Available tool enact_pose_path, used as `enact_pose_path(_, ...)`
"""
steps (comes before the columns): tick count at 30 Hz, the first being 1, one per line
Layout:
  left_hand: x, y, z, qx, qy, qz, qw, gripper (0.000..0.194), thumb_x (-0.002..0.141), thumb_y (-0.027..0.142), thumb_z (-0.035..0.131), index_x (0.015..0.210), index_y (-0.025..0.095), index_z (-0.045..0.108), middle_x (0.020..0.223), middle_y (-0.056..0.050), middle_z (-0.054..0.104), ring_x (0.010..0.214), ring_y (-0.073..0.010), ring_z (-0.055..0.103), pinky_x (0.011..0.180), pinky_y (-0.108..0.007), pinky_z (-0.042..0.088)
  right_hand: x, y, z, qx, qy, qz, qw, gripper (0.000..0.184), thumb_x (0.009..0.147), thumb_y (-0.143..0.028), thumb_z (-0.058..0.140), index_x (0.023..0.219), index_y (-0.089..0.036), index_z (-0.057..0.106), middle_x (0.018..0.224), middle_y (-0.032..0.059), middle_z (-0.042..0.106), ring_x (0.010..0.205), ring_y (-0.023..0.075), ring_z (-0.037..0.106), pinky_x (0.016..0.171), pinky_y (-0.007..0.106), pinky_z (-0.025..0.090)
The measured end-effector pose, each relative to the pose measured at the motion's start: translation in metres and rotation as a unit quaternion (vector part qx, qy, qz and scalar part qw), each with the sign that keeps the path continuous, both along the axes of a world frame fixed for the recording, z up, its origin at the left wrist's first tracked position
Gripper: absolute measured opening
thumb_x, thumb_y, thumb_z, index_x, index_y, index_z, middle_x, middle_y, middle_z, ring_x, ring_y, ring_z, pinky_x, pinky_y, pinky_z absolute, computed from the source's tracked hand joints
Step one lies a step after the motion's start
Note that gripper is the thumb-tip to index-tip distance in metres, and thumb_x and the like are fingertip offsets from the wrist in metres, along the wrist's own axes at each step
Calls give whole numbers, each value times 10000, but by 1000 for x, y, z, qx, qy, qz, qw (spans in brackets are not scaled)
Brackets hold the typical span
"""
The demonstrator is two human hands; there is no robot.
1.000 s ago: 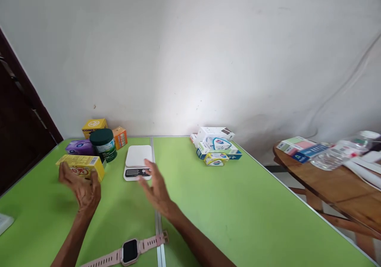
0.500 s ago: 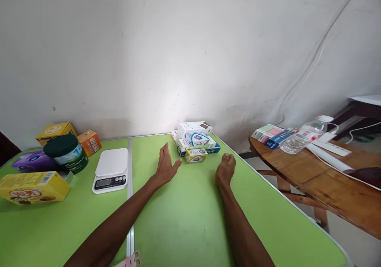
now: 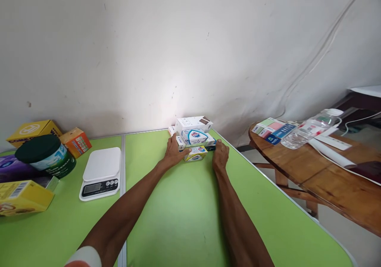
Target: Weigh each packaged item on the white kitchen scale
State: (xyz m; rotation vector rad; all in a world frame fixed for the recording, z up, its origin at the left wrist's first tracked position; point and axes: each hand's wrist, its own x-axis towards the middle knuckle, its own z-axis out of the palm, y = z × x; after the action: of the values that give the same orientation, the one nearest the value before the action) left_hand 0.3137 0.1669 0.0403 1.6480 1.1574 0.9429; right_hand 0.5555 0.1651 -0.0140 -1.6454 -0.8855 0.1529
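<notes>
My left hand (image 3: 173,152) is at the left end of a small stack of boxes, its fingers around the end of a long white and dark-blue box (image 3: 212,148). Its thumb reaches to a small yellow box (image 3: 195,153) in front. At the long box's right end, my right hand (image 3: 220,155) has its fingers curled against it. On top lie a small white box with a blue outline (image 3: 195,136) and, behind it, a larger white box (image 3: 194,124). My hands partly cover both ends of the long box.
A white kitchen scale (image 3: 101,173) stands left of the table's metal seam. Farther left are a dark green tub (image 3: 44,155), an orange box (image 3: 76,142) and yellow boxes (image 3: 25,197). On the wooden table (image 3: 330,187) at right lie a plastic bottle (image 3: 311,130) and flat cartons (image 3: 272,131).
Both hands have moved in to the box stack from either side and closed on the long box's ends. The view has shifted slightly, so the scale and left-hand items appear farther left.
</notes>
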Motion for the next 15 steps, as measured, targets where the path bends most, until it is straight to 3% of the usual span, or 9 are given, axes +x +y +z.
enact_pose_path(5, -25, -7, -7, 19, -5, 27, 999, 1017, 836, 368, 865, 1707, 195, 371, 1688, -235, 491, 1599, -403, 475, 1296, -537, 439, -15, -12, 0, 0, -16, 9, 1000, 730, 979, -883, 297, 943, -252, 662, 1057, 137, 702, 1112, 318, 596, 1056, 496, 470)
enact_pose_path(8, -38, -13, -9, 25, 0, 30, 999, 916, 868, 368, 821, 1679, 206, 427, 1681, -217, 519, 1555, -399, 512, 1262, -543, 464, -25, -21, -1, 2, -21, 14, 1000, 727, 976, -889, 304, 928, -254, 656, 1038, 125, 699, 1053, 301, 609, 1011, 476, 486)
enact_pose_path(12, -43, -14, 2, 20, 3, 31, 999, 1136, 781, 485, 926, 1724, 218, 351, 1734, -227, 469, 1623, -438, 432, 1306, -561, 406, -36, -31, 2, 6, -34, 13, 999, 765, 975, -883, 302, 996, -225, 691, 1072, 166, 714, 1094, 335, 614, 1051, 527, 487)
enact_pose_path(15, -40, -12, 15, 23, 53, 12, 998, 1159, 779, 539, 921, 1725, 217, 333, 1716, -244, 472, 1625, -460, 424, 1293, -597, 401, -49, -33, 7, 33, -80, -3, 996, 851, 967, -872, 353, 1243, -149, 707, 1313, 268, 695, 1316, 408, 571, 1175, 613, 419)
